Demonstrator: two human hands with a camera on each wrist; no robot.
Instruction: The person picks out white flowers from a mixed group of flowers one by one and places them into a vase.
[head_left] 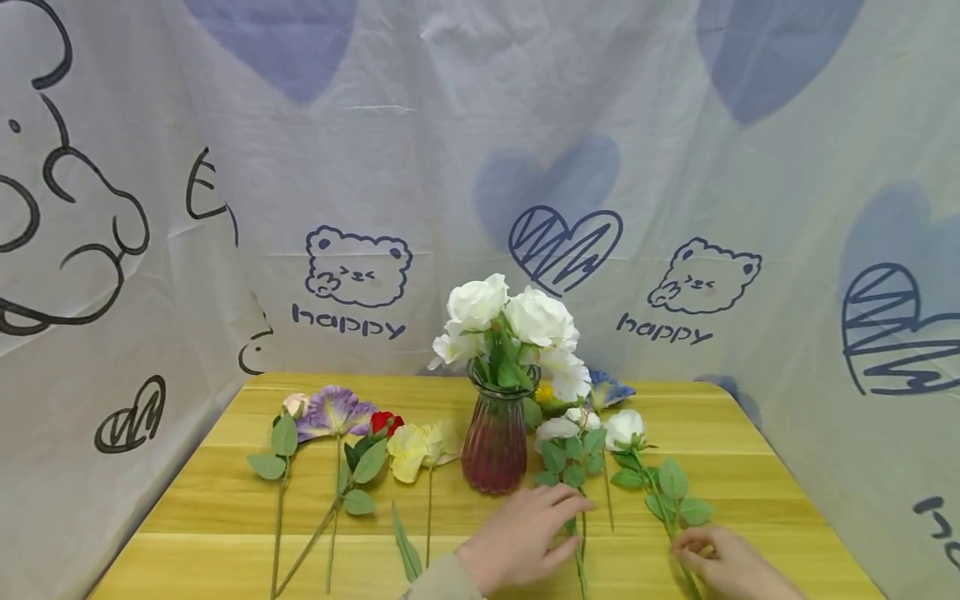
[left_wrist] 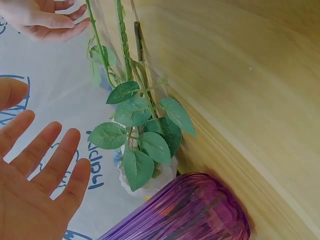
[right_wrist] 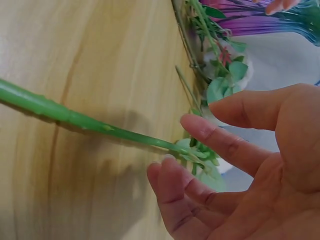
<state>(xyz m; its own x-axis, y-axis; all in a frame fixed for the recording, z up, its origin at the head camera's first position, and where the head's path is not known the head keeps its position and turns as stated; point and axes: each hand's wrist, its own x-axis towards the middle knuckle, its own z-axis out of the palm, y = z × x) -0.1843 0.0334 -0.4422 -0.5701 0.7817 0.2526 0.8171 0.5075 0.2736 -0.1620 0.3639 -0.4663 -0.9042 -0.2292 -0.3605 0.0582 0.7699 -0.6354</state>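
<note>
In the head view my left hand [head_left: 525,537] hovers over the stem [head_left: 581,554] of a leafy flower to the right of the purple vase [head_left: 495,450]; the left wrist view shows its fingers [left_wrist: 67,150] spread and holding nothing. White blooms [head_left: 542,317] stand in the vase. My right hand [head_left: 731,567] is beside the stem of a white rose [head_left: 624,430] lying on the right. In the right wrist view the fingers of that hand [right_wrist: 200,150] are loosely bent around a gap, close to the green stem [right_wrist: 80,119]; contact cannot be told.
Left of the vase lie a yellow flower [head_left: 411,450], a red rose [head_left: 386,422], a purple flower [head_left: 336,412] and a pale pink one [head_left: 296,404]. A blue flower [head_left: 609,390] lies behind on the right. Printed cloth [head_left: 450,167] surrounds the wooden table [head_left: 202,508].
</note>
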